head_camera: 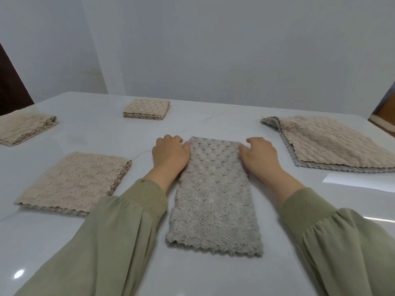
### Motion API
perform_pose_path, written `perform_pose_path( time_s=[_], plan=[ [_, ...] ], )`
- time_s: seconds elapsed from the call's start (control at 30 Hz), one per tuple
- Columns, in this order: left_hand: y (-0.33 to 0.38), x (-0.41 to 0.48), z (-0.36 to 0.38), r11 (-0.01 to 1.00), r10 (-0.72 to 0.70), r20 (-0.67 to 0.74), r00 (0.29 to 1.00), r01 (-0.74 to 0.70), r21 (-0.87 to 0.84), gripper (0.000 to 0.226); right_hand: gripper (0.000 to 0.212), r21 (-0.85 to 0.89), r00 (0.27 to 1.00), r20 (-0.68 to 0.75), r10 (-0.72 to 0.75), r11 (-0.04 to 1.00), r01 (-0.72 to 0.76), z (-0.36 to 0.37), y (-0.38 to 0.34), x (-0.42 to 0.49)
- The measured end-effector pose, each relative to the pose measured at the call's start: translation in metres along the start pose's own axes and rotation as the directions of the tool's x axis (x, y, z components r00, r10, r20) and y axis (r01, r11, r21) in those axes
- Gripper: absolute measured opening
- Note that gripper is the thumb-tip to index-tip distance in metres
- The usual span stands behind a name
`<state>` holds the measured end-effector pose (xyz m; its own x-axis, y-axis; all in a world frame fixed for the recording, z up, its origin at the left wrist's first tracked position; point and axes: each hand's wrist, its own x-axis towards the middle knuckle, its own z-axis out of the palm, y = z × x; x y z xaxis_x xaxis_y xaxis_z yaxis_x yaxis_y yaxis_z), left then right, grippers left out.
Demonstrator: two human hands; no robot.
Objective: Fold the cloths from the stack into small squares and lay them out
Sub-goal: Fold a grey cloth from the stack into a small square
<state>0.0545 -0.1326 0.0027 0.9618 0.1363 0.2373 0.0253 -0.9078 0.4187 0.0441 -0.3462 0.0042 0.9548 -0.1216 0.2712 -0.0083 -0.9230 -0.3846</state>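
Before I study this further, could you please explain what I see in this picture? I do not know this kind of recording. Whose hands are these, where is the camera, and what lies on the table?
There is no machine here. A person wears one camera on the head, looking forward and down, so you see their own arms in green sleeves. On the white table lies a grey cloth, folded into a long strip. The left hand and the right hand sit at its far corners, thumbs on the cloth; whether they pinch it is unclear. On the left lie a near beige cloth and a far beige cloth, both folded. A small beige square lies farther back. On the right is the stack of unfolded cloths, beige on top of grey.
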Motion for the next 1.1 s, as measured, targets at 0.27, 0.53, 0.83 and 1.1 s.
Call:
perform_pose_path(
  time_s=[0.27,0.53,0.83,1.1],
  plan=[
    [0.018,0.025,0.016,0.999,-0.01,0.068,0.998,0.006,0.053,0.041,0.049,-0.152,0.994,0.099,0.053,0.988,-0.037,0.006,-0.01,0.017],
    [0.014,0.02,0.01,0.878,0.044,0.064,0.997,-0.008,-0.478,0.017,0.017,0.089,0.973,0.209,0.093,0.989,-0.114,-0.001,-0.011,0.025],
    [0.006,0.018,-0.002,0.614,0.025,0.078,0.997,0.046,-0.788,0.039,0.03,0.672,0.993,0.09,0.072,0.731,-0.114,-0.01,-0.009,0.024],
    [0.004,0.016,-0.001,0.593,0.083,0.022,0.996,-0.032,-0.804,0.05,0.057,0.491,0.993,0.115,0.006,0.869,-0.062,0.0,-0.007,0.02]
  ],
)
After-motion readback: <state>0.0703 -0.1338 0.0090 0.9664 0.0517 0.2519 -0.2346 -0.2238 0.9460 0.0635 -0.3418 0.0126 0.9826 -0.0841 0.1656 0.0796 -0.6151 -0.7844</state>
